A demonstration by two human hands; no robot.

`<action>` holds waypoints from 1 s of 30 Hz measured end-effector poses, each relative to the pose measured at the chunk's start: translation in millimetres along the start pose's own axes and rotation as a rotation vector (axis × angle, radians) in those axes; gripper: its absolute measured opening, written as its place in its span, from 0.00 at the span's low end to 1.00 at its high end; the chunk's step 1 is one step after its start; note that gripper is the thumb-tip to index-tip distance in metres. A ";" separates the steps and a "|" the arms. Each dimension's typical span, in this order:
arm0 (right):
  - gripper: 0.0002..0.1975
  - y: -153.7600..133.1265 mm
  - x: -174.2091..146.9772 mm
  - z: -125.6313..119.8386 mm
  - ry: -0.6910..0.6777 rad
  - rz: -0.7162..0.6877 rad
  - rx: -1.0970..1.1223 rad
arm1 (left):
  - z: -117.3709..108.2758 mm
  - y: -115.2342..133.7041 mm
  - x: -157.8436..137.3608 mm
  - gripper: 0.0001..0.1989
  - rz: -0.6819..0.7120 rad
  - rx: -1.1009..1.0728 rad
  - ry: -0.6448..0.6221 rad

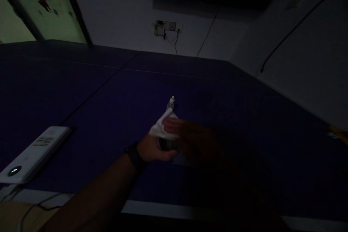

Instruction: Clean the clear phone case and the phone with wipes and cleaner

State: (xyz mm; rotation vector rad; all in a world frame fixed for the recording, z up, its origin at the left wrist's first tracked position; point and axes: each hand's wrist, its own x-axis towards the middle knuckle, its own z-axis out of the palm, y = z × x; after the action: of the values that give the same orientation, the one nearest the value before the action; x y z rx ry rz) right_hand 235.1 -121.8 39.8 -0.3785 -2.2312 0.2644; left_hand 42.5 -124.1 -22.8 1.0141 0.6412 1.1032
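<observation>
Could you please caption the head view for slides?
Dimly lit left hand and right hand touching a white cloth near a white-capped bottle.

The room is very dim: the table (114, 98) shows as deep violet, faintly brighter around its middle and sinking almost to black toward its near right corner. The strongest light comes from a pale greenish window (61, 14) beyond the far left corner. Near the left edge, a power bank (40, 152) carries a tiny glowing display and casts a dark shadow along its side. The white cloth (160, 128) stands out, while the right hand (194, 137) is blurred and its forearm melts into shadow. The dark object (165, 144) beneath the cloth is too murky to identify. Wide-angle stretching slants the outer parts.
</observation>
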 end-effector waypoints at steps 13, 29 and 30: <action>0.19 15.2 2.2 -1.6 -0.001 0.063 -0.060 | -15.7 -17.9 15.8 0.45 0.489 0.481 -0.194; 0.24 11.7 1.2 -11.0 -0.073 -0.008 -0.052 | -8.3 -13.1 13.8 0.35 0.365 0.315 -0.158; 0.25 8.8 0.3 -13.9 -0.101 -0.053 -0.017 | -9.2 -13.4 14.3 0.34 0.338 0.279 -0.150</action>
State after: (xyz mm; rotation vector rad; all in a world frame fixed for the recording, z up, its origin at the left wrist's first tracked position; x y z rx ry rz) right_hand 247.2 -112.6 45.9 -0.3216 -2.3402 0.2410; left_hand 45.4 -109.1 -38.1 1.4711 0.5219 1.2371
